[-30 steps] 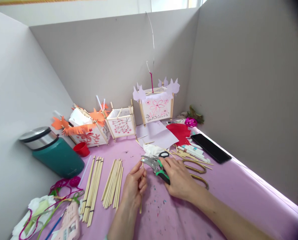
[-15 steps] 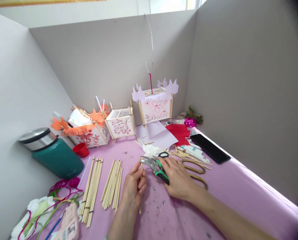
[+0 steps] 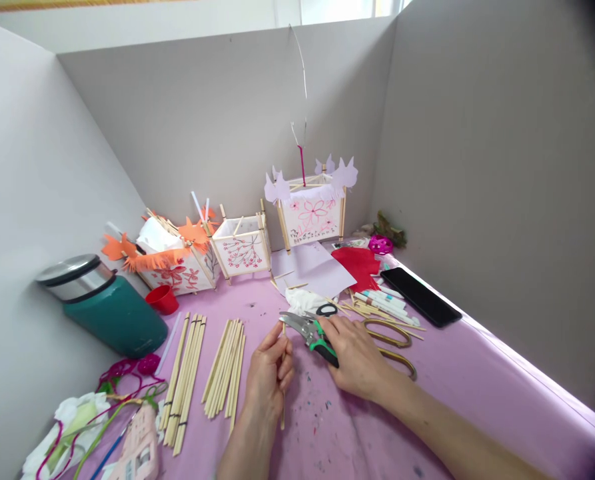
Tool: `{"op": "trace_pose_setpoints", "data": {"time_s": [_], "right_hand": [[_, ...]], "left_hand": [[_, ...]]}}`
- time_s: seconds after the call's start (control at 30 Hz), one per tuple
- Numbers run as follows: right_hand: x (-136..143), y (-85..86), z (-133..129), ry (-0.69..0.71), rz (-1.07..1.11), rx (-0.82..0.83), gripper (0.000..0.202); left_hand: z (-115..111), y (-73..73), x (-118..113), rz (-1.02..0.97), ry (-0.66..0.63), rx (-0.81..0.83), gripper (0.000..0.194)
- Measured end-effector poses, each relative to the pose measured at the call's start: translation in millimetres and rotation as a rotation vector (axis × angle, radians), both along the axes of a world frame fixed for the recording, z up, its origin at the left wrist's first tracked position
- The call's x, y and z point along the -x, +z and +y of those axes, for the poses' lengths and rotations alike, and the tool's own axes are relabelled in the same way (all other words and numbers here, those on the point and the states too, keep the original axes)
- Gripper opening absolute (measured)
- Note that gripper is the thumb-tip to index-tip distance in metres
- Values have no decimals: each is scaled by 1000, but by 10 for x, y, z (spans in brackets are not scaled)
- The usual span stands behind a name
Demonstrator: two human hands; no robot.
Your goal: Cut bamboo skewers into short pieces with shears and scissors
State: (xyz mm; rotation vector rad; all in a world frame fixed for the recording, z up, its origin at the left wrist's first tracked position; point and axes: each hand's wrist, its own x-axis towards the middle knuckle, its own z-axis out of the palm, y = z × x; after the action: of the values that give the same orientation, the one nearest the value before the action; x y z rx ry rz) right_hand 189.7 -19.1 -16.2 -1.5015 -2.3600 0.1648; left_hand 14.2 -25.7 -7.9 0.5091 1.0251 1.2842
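Fingers of my left hand point(image 3: 270, 377) are closed around a thin wooden stick point(image 3: 283, 415), held upright with its lower end showing below the palm. My right hand point(image 3: 356, 357) grips green-and-black pruning shears point(image 3: 323, 348), their metal blades pointing left. The blade tips meet the top of the stick, right by my left fingertips; whether they bite into it I cannot tell. Left of my left hand lie a bundle of thin sticks point(image 3: 224, 370) and several longer sticks with dark bands point(image 3: 190, 373). Gold-handled scissors point(image 3: 394, 333) rest beside my right hand, partly hidden by it.
Paper lanterns stand at the back: an orange-trimmed one point(image 3: 177, 270), a plain one point(image 3: 242, 247) and a lilac-trimmed one point(image 3: 311, 217). A teal bottle point(image 3: 120, 317) leans at left near a red cup point(image 3: 162, 300). Markers point(image 3: 387, 305) and a phone point(image 3: 421, 297) lie at right.
Both hands stay almost where they were, with the shears still at the stick's top. The stick's lower end has shifted very slightly right.
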Motion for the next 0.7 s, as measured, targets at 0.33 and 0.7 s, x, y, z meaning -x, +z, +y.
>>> {"op": "trace_pose_setpoints", "data": {"time_s": [0.33,0.7], "right_hand": [[7,-17,-19,13,7,-6,73],[11,17,-3,-10,7,21,52]], "left_hand": [[7,-12,7,-8,-12,-22,51],[-23,-10,-28,15,17,-51,57]]}}
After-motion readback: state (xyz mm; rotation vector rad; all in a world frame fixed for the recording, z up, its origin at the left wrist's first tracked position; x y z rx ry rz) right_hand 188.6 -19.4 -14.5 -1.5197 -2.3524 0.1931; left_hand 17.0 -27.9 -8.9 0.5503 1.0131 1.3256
